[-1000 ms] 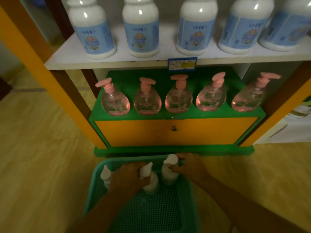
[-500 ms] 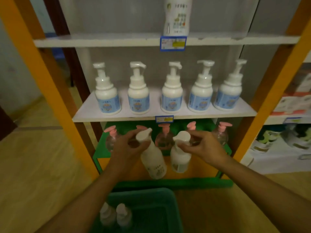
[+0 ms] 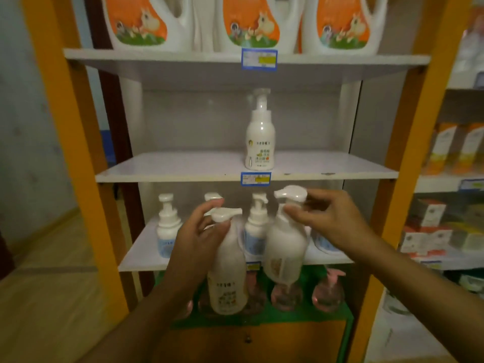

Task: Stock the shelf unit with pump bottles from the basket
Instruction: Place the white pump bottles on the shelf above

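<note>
Two white pump bottles are held up, one (image 3: 227, 271) in the left hand (image 3: 195, 242) and one (image 3: 285, 247) in the right hand (image 3: 332, 221). One matching bottle (image 3: 259, 138) stands alone on the shelf above the hands, and three orange-labelled jugs (image 3: 248, 22) sit higher still. Behind the hands at least four blue-labelled pump bottles (image 3: 166, 229) show, and below them about three pink ones (image 3: 327, 292) can be made out.

The left hand (image 3: 195, 239) grips the neck of a tall white plastic pump bottle (image 3: 227, 279), thumb under the pump head, body hanging below the fingers (image 3: 207, 205). The right hand (image 3: 330, 221) pinches the collar of a rounder white plastic pump bottle (image 3: 286, 247), which hangs tilted below its fingertips. The two bottles sit just beside each other. Above the fingers, one white pump bottle with an orange-green label (image 3: 260, 142) stands upright on the white middle shelf board (image 3: 167, 167) of the orange-framed shelf unit (image 3: 78, 153).
</note>
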